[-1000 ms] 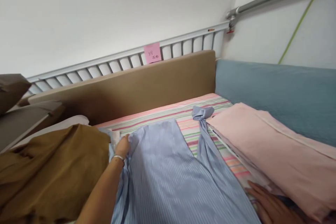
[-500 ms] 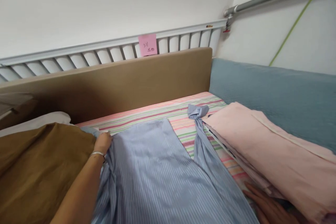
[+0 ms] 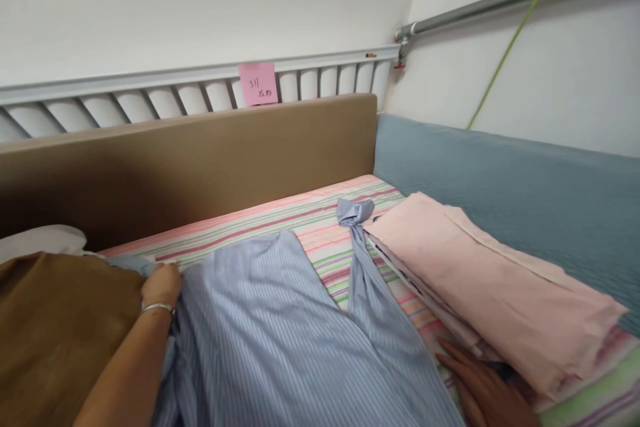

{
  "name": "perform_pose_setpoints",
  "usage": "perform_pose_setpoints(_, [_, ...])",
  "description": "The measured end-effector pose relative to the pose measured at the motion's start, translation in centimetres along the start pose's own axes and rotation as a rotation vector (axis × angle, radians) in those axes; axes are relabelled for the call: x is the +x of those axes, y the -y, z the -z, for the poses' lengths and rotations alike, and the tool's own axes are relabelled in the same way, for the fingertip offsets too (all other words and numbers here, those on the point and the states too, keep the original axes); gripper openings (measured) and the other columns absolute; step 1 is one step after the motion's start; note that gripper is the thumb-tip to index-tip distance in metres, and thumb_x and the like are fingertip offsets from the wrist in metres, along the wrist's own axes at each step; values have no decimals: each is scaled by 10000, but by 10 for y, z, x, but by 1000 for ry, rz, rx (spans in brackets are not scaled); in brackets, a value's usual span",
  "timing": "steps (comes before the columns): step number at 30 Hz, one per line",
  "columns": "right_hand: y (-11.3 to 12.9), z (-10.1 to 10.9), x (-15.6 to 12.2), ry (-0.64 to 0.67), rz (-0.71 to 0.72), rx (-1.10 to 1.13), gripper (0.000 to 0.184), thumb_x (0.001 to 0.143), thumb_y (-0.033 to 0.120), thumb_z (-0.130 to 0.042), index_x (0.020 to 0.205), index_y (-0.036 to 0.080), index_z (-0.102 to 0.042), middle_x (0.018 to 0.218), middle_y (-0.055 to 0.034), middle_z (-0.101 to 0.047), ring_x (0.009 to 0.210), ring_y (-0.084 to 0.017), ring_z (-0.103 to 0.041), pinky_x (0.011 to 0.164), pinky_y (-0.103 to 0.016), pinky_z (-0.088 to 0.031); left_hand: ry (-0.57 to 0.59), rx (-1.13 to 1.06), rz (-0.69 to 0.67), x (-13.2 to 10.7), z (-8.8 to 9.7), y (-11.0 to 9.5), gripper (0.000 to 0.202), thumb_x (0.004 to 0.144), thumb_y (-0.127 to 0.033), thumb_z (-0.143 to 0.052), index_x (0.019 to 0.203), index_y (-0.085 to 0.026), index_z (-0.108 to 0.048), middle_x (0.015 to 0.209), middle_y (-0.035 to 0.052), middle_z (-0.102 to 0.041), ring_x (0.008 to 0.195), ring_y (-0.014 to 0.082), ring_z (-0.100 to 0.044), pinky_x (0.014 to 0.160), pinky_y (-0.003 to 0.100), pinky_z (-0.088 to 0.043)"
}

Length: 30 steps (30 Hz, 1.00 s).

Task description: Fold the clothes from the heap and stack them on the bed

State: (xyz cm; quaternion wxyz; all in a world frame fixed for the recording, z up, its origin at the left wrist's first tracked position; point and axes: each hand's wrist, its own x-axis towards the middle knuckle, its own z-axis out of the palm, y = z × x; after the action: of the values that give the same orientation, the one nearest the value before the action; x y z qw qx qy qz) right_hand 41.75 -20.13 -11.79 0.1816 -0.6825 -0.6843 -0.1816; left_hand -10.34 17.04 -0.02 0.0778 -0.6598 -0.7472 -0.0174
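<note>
The right hand [image 3: 483,377] is lying open beside the blue striped garment [image 3: 280,327]; contact is unconfirmed. The left hand [image 3: 163,285] is gripping that garment's left side, apparently tensioning the cloth. The garment is lying short of the bed's [image 3: 290,217] back edge. Folded pink cloth [image 3: 485,280] is lying near the right edge, presumably leaving room.

A blue-and-white striped cloth shirt [image 3: 285,333] lies spread and wrinkled at six o'clock, one narrow, twisted sleeve [image 3: 373,300] pointing toward eleven o'clock.
</note>
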Motion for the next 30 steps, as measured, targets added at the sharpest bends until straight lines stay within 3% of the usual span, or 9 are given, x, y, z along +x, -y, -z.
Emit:
perform_pose_setpoints(3, [2,2,2,-18,-2,-6,400,828,278,-432,1207,240,-553,1258,-21,-584,1082,-203,-585,790,-327,-496,-154,21,-106,-23,14,-43,382,862,-243,-329,1139,-97,-550,1208,214,-548,1056,311,-557,802,416,-454])
perform_pose_setpoints(5, [4,4,4,-21,-11,6,392,830,271,-425,1196,235,-561,1250,-25,-590,1086,-203,-581,800,-327,-486,-255,-34,-329,-47,21,-88,413,886,-307,-336,1227,-142,-499,1338,179,-464,1160,293,-488,901,428,-418])
perform_pose_setpoints(9, [9,9,8,-1,-37,27,364,832,266,-413,1145,235,-596,1238,-34,-598,1080,-210,-582,797,-334,-480,-52,-256,-798,-90,18,-171,416,899,-432,-367,1280,-303,-475,1402,39,-445,1305,220,-350,1062,443,-285])
perform_pose_setpoints(12, [11,11,9,25,-56,40,374,832,247,-399,1149,234,-597,1252,-40,-587,1102,-211,-566,813,-339,-476,109,-268,-635,-86,2,-194,460,892,-478,-352,1323,-335,-423,1456,42,-371,1351,299,-262,1040,626,-206])
perform_pose_setpoints(14, [12,11,9,34,-62,52,383,832,238,-393,1157,233,-595,1266,-41,-576,1121,-212,-551,839,-345,-467,119,-247,-464,-70,-6,-191,509,903,-458,-299,1368,-263,-370,1484,108,-302,1351,372,-228,970,718,-204])
perform_pose_setpoints(17, [13,12,9,39,-83,62,382,830,230,-398,1156,235,-598,1276,-40,-568,1129,-214,-542,854,-346,-458,118,-231,-385,-56,-6,-181,535,903,-453,-285,1389,-233,-333,1500,128,-255,1352,396,-209,950,736,-211])
perform_pose_setpoints(20, [16,15,11,44,-103,85,378,830,210,-398,1150,231,-598,1283,-42,-562,1127,-213,-538,858,-346,-449,65,-219,-425,-81,3,-169,547,889,-467,-345,1385,-239,-338,1506,118,-245,1363,371,-203,981,694,-238])
perform_pose_setpoints(25, [21,23,17,29,-119,134,353,846,188,-380,1129,197,-590,1272,-63,-567,1107,-214,-537,835,-349,-438,-160,-238,-541,-214,7,-122,492,885,-381,-391,1362,-263,-376,1506,84,-256,1380,312,-201,1031,598,-280])
perform_pose_setpoints(30, [25,28,17,1,-133,143,329,868,191,-361,1107,185,-587,1240,-70,-586,1106,-223,-532,834,-366,-427,-169,-349,-600,-363,-6,-28,540,844,-341,-473,1351,-445,-319,1441,8,-390,1328,272,-342,998,560,-384])
